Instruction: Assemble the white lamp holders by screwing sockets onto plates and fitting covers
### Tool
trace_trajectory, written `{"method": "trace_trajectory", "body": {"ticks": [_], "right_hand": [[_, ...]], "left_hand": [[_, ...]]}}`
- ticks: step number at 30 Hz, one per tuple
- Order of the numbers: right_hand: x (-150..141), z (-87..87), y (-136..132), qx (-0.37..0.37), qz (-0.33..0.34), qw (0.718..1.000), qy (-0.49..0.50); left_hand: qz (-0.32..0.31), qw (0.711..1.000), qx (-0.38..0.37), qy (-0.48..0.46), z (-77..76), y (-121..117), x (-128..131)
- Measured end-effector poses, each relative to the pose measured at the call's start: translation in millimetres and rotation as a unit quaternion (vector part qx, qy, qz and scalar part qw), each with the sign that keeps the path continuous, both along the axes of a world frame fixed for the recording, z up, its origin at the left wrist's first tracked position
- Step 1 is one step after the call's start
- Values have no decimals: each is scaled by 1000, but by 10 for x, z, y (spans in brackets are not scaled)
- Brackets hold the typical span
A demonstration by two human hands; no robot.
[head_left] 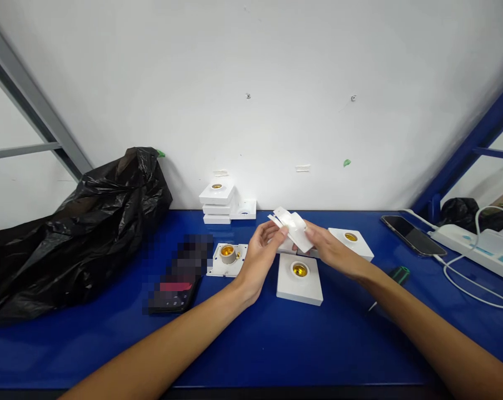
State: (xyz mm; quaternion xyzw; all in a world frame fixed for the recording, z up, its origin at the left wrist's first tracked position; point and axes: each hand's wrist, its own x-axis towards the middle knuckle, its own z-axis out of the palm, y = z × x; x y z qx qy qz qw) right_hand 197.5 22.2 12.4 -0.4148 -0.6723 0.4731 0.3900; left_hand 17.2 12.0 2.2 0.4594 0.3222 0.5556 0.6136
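My left hand [263, 248] and my right hand [321, 242] are both closed on thin white flat pieces [293, 226], which overlap and tilt above the table. How many pieces there are I cannot tell. Just below them lies a square white lamp holder [284, 286] with a brass-coloured screw socket. Another lamp holder [363, 247] sits beyond my right wrist, and more white parts behind my hands are partly hidden. To the left of my left hand is an uncovered lamp holder base [218, 266], its round socket standing up from the plate.
A stack of white lamp holders [217, 209] stands by the wall, with an open white housing [251, 208] beside it. A phone [172, 303] and a black plastic bag [121, 222] lie left. Right are a screwdriver [400, 274], another phone [413, 235] and a power strip [463, 240] with cables.
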Motion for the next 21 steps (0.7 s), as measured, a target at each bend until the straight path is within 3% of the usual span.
{"method": "trace_trajectory", "body": {"ticks": [4,9,21], "right_hand": [[6,11,12,14,3,1000,-21],[12,28,12,-9,-18,1000,0],[3,33,-11,38,8,999,-18]], "left_hand": [[-13,999,-31,-21,-44,43,-11],[-56,996,-17,-64,-30,40,1],[-19,997,-29,-68,-8,17,12]]}}
